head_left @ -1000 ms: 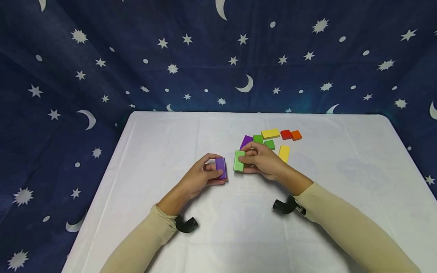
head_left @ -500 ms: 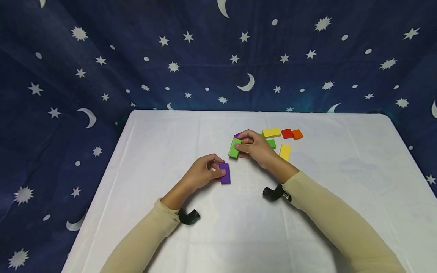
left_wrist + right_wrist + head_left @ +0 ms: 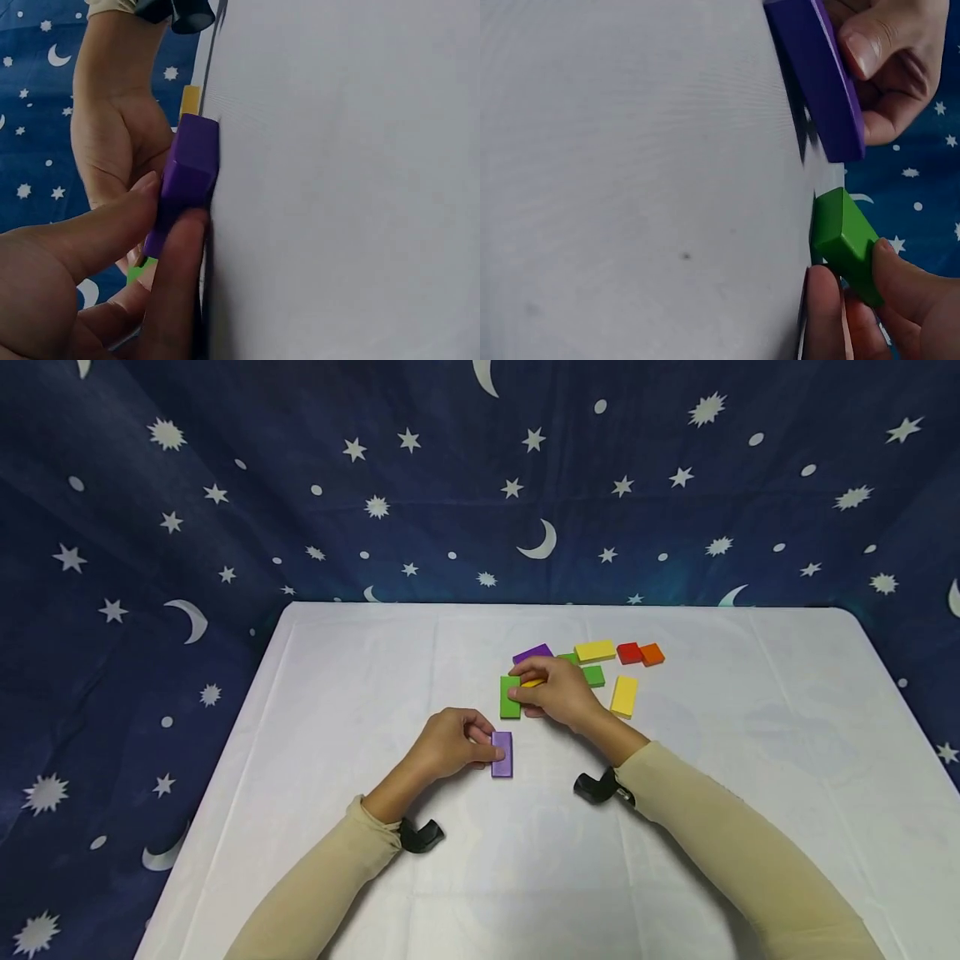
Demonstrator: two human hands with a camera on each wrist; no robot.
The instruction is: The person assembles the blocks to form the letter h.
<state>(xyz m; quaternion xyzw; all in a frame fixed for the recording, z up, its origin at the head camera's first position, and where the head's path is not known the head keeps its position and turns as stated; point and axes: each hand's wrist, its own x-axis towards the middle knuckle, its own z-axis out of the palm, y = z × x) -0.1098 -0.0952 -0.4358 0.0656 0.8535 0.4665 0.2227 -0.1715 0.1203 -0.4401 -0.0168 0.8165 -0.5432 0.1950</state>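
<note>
While the white table point(image 3: 360, 660) is stretching out under both my arms, I am working with two blocks apart from the loose pile. Just beyond my right hand point(image 3: 558, 693), the pile is lying flat: a purple block point(image 3: 532, 653), a yellow block point(image 3: 595, 650), a red block point(image 3: 628, 652), an orange block point(image 3: 652, 653), a small green block point(image 3: 593, 675) and another yellow block point(image 3: 623, 696). My right hand is curling its fingers round the green block point(image 3: 510, 697), which is lying on the cloth at my fingertips. My left hand point(image 3: 450, 748) is pinching the small purple block point(image 3: 502, 753) flat on the table, just nearer me than the green one and not touching it. I am judging that these two are being set out and the pile is waiting.
</note>
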